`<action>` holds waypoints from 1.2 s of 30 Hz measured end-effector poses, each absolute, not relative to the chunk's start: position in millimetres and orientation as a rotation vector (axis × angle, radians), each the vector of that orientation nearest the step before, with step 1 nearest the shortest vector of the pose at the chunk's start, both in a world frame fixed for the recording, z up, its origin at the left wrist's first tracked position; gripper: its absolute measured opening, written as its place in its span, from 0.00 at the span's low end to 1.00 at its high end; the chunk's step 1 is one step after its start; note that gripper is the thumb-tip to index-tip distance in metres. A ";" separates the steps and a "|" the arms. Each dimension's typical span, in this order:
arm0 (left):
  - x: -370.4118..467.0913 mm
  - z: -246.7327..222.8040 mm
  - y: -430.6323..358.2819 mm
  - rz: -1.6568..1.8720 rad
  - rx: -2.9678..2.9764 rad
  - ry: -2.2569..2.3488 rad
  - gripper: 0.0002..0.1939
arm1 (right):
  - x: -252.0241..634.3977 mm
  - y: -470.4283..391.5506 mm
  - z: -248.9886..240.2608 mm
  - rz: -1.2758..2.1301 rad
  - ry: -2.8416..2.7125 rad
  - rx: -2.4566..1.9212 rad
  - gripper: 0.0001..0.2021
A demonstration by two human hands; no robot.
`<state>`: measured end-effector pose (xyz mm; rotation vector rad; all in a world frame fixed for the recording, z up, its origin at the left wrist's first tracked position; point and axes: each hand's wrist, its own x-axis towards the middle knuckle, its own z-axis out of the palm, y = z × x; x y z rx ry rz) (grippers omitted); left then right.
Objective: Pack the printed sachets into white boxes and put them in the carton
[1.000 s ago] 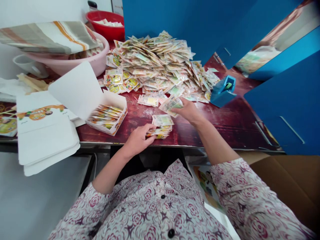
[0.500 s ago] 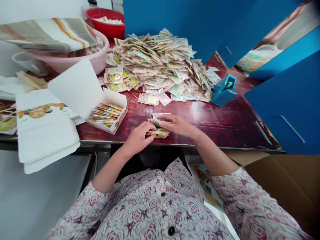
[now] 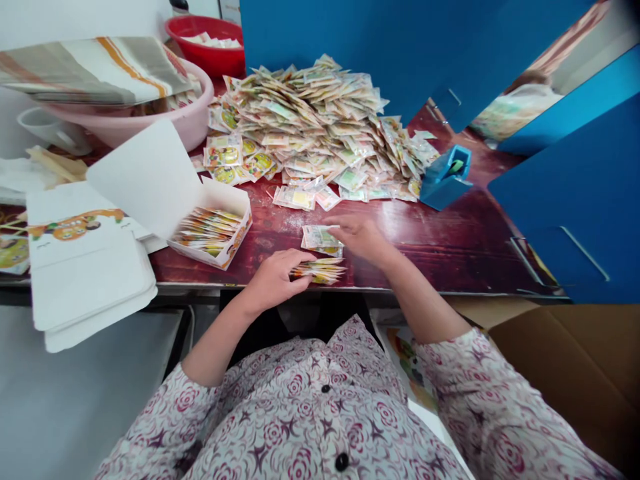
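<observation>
My left hand (image 3: 277,281) is closed around one end of a stack of small flat sachets (image 3: 323,271) at the table's front edge. The thumb lies on the near side and the fingers on the far side. Just beyond the stack, a few loose sachets (image 3: 321,237) lie flat on the table. My right hand (image 3: 364,239), slightly blurred, is over their right end with fingers stretched out and apart; I see nothing held in it. To the left, an open white carton (image 3: 239,243) holds a row of similar sachets.
A large heap of sachets (image 3: 320,127) covers the back of the dark red table (image 3: 420,247). Right of it stands a blue tape dispenser (image 3: 445,179). Flat white cartons (image 3: 90,273), a pink basin (image 3: 197,110) and a red basin (image 3: 200,57) are on the left. Blue panels (image 3: 575,173) border the right.
My right hand has lifted off the stack and moved away to the right, uncovering the loose sachets. The left hand stays on the stack, whose right ends now fan out slightly.
</observation>
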<state>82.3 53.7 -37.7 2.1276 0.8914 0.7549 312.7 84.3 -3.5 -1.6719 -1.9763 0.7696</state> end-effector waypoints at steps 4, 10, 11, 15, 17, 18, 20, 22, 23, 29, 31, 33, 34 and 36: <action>81.2 -36.6 51.6 0.764 2.155 0.880 0.15 | 321.0 99.9 -6.8 0.712 -2.419 -1.674 0.30; 80.7 -37.2 51.8 0.768 2.167 0.864 0.14 | 328.9 84.8 -22.0 0.618 -2.497 -1.613 0.30; 80.9 -37.6 52.1 0.773 2.164 0.877 0.15 | 328.1 82.8 -24.3 0.561 -2.475 -1.637 0.27; 81.7 -38.3 54.4 0.769 2.135 0.964 0.17 | 320.0 84.7 -23.8 0.468 -2.254 -1.771 0.25; 81.6 -38.3 56.2 0.761 2.136 0.966 0.14 | 315.6 87.8 -16.6 0.555 -2.109 -1.758 0.22; 81.4 -38.4 57.1 0.766 2.138 0.955 0.13 | 313.7 88.5 -11.9 0.636 -2.084 -1.721 0.20; 81.2 -39.1 58.2 0.801 2.137 0.949 0.10 | 310.7 87.3 -2.6 0.846 -2.129 -1.615 0.16; 81.1 -40.2 58.4 0.872 2.151 0.973 0.10 | 308.9 82.9 4.6 1.034 -2.216 -1.527 0.15; 81.2 -40.7 58.3 0.910 2.162 0.993 0.12 | 308.5 80.4 7.2 1.091 -2.253 -1.495 0.17; 83.1 -40.3 59.5 0.810 2.132 0.947 0.32 | 306.0 92.7 13.3 1.104 -2.357 -1.444 0.25; 83.4 -38.3 60.2 0.735 2.117 0.945 0.26 | 299.9 112.4 10.6 0.888 -2.287 -1.542 0.24; 83.4 -35.4 59.8 0.705 2.114 0.980 0.22 | 290.3 135.5 4.4 0.620 -2.238 -1.601 0.20; 83.3 -33.8 59.0 0.693 2.115 0.989 0.22 | 284.5 146.6 0.2 0.545 -2.245 -1.609 0.19; 82.9 -30.3 56.7 0.684 2.123 1.002 0.22 | 272.2 166.7 -9.5 0.480 -2.298 -1.598 0.26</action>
